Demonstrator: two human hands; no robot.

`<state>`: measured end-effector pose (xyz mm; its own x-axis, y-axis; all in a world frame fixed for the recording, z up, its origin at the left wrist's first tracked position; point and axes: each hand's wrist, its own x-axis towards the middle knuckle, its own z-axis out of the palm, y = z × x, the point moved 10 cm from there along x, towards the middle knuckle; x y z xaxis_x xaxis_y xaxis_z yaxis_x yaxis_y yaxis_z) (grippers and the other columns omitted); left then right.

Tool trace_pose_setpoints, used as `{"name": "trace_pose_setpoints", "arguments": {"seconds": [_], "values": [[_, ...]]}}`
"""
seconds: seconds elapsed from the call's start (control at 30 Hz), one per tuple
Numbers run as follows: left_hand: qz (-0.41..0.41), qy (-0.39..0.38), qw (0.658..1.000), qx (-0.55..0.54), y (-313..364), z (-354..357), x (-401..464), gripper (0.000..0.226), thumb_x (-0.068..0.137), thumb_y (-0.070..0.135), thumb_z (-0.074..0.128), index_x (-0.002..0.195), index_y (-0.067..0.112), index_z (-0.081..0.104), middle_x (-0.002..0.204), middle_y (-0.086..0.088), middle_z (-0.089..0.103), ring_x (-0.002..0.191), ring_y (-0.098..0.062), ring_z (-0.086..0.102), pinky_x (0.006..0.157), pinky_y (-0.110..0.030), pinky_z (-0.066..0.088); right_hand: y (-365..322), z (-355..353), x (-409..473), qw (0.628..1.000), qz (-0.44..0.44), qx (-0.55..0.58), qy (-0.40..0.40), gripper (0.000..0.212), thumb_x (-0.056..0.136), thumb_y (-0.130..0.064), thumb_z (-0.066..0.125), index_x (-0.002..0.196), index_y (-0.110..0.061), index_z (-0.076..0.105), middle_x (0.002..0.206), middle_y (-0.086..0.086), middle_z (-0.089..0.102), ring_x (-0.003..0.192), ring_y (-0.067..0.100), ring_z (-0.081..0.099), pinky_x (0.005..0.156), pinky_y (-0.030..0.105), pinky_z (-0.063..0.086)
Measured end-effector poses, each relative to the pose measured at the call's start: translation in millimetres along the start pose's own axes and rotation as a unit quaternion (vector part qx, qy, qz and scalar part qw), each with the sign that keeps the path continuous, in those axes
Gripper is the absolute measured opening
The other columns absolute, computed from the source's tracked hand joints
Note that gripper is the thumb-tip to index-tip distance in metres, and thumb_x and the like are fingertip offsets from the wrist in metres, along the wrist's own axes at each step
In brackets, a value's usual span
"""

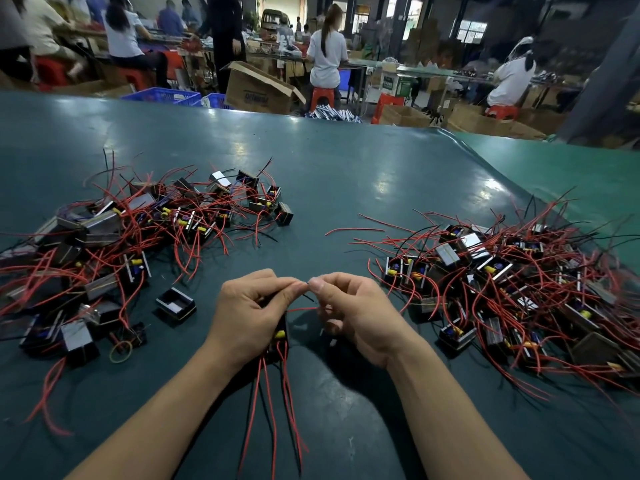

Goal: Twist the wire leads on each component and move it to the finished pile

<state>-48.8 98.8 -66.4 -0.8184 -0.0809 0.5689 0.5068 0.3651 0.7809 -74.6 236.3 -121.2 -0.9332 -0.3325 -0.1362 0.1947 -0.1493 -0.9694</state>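
I see both hands at 6 o'clock over the green counter point(329, 174). Left hand point(249, 313) grips a dark component point(281, 336), its red and black leads point(273, 403) trailing toward me. Right hand point(353, 313) pinches a thin lead tip at the left fingertips. Component piles sit at 9 o'clock point(114, 251) and 3 o'clock point(512, 282).

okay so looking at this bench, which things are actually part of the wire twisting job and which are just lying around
Part of the job:
- component held in the left hand
- its wire lead, pinched by the right hand
- left pile
- right pile

Just lying about:
- rubber band
- cardboard box beyond the table
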Motion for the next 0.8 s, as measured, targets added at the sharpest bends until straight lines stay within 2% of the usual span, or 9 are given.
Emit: {"name": "trace_pose_setpoints", "arguments": {"seconds": [0.03,0.13,0.27,0.37,0.43,0.57,0.7,0.8], "values": [[-0.002,-0.004,1.0,0.002,-0.3,0.2,0.0,0.01,0.078,0.024,0.073,0.081,0.016,0.079,0.056,-0.005,0.054,0.053,-0.016,0.048,0.05,-0.024,0.035,-3.2,-1.0,-0.4,1.0,-0.01,-0.012,0.008,0.01,0.081,-0.024,0.075,0.076,-0.019,0.067,0.06,-0.006,0.052,0.052,0.007,0.048,0.044,0.018,0.033],[-0.002,-0.02,1.0,0.02,-0.6,2.8,-0.1,0.013,0.079,0.027,0.072,0.082,0.017,0.08,0.056,-0.005,0.054,0.053,-0.019,0.05,0.05,-0.027,0.036,-7.9,-7.8,0.6,0.999,-0.027,-0.024,0.03,0.024,0.084,-0.012,0.073,0.063,-0.021,0.065,0.056,-0.005,0.052,0.05,0.007,0.047,0.04,0.017,0.032],[-0.011,-0.025,1.0,0.014,-3.8,3.6,-0.1,0.012,0.08,0.025,0.072,0.081,0.016,0.08,0.056,-0.005,0.052,0.053,-0.018,0.048,0.052,-0.025,0.035,-6.1,-6.2,1.5,0.999,-0.012,0.011,0.034,0.026,0.086,-0.007,0.066,0.064,-0.019,0.061,0.058,-0.001,0.049,0.051,0.01,0.042,0.042,0.019,0.028],[-0.022,-0.014,1.0,0.001,-6.6,1.9,0.9,0.009,0.079,0.022,0.073,0.079,0.015,0.079,0.058,-0.014,0.053,0.055,-0.025,0.05,0.053,-0.034,0.036,-8.9,-12.6,1.9,0.997,-0.003,0.069,0.043,0.02,0.087,-0.011,0.063,0.069,-0.019,0.06,0.061,-0.003,0.053,0.055,0.011,0.05,0.042,0.018,0.033],[-0.021,-0.013,1.0,-0.003,-4.2,2.2,1.0,0.011,0.078,0.025,0.072,0.079,0.015,0.079,0.058,-0.016,0.054,0.056,-0.027,0.05,0.053,-0.035,0.036,-11.4,-17.6,0.7,0.998,-0.011,0.042,0.052,0.012,0.085,-0.015,0.068,0.074,-0.018,0.063,0.064,-0.003,0.057,0.056,0.01,0.052,0.044,0.019,0.036],[-0.027,-0.014,1.0,-0.002,-5.0,1.8,1.1,0.005,0.079,0.02,0.074,0.08,0.017,0.079,0.059,-0.016,0.055,0.055,-0.025,0.049,0.054,-0.035,0.036,-8.4,-11.3,1.1,0.999,-0.023,0.023,0.031,0.006,0.086,-0.01,0.069,0.087,-0.016,0.071,0.071,-0.005,0.064,0.059,0.008,0.055,0.049,0.018,0.042],[-0.027,-0.023,0.999,0.001,-4.2,3.1,1.7,0.004,0.08,0.017,0.075,0.081,0.016,0.079,0.06,-0.016,0.057,0.057,-0.026,0.052,0.055,-0.036,0.038,-16.3,-12.3,1.4,0.997,-0.062,-0.002,0.036,0.009,0.087,-0.021,0.068,0.081,-0.018,0.073,0.071,-0.003,0.065,0.059,0.007,0.055,0.05,0.018,0.039],[-0.029,-0.022,0.999,0.002,-4.7,3.1,1.5,0.007,0.08,0.019,0.074,0.081,0.014,0.079,0.06,-0.015,0.057,0.056,-0.024,0.051,0.054,-0.034,0.038,-19.8,-10.4,0.1,0.996,-0.082,-0.034,0.028,0.01,0.078,-0.025,0.075,0.078,-0.017,0.069,0.069,-0.002,0.065,0.058,0.007,0.055,0.048,0.02,0.04]]}}
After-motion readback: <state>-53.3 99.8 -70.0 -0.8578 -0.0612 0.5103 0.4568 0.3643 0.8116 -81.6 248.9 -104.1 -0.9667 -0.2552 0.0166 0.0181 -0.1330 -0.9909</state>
